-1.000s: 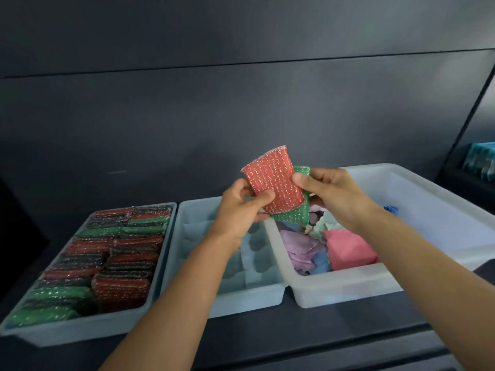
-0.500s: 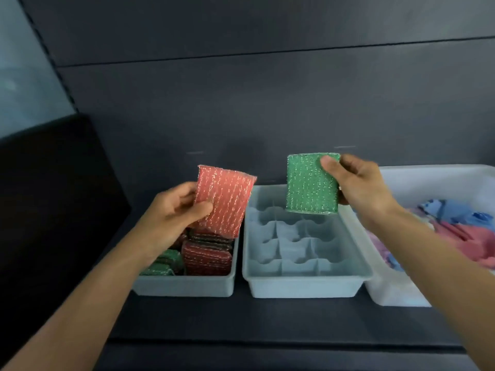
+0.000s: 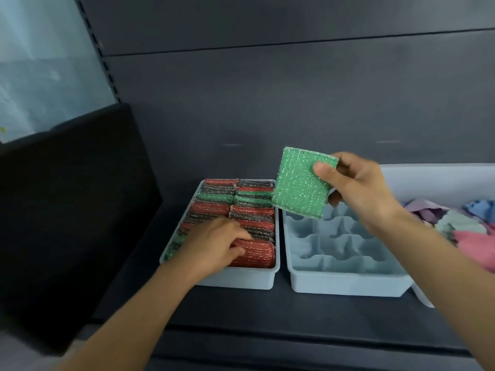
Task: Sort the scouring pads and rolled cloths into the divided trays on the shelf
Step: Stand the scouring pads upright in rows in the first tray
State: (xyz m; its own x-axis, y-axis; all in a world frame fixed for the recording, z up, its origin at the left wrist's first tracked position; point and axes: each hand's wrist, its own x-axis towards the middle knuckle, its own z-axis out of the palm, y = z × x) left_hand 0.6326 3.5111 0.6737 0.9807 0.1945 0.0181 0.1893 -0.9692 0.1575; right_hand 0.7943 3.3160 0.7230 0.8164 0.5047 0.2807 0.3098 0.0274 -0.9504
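Observation:
A pale blue tray (image 3: 241,281) on the left of the shelf is packed with several red, green and dark scouring pads on edge. My left hand (image 3: 214,245) reaches into its front part, fingers curled on the end of a red scouring pad (image 3: 257,254) that lies at the tray's front right. Up in the air, my right hand (image 3: 359,188) pinches a green scouring pad (image 3: 300,183) by its upper right corner, over the gap between the two trays. Beside it, the divided tray (image 3: 348,285) holds nothing in its visible cells.
A white bin (image 3: 428,180) at the right edge holds loose cloths (image 3: 468,231) in pink, purple, blue and pale green. A dark shelf back panel rises behind the trays. A black board leans at the left. The shelf's front edge runs below the trays.
My left hand has carried the red pad down from the air into the front of the left tray. My right hand with the green pad has shifted slightly left; the view moved closer.

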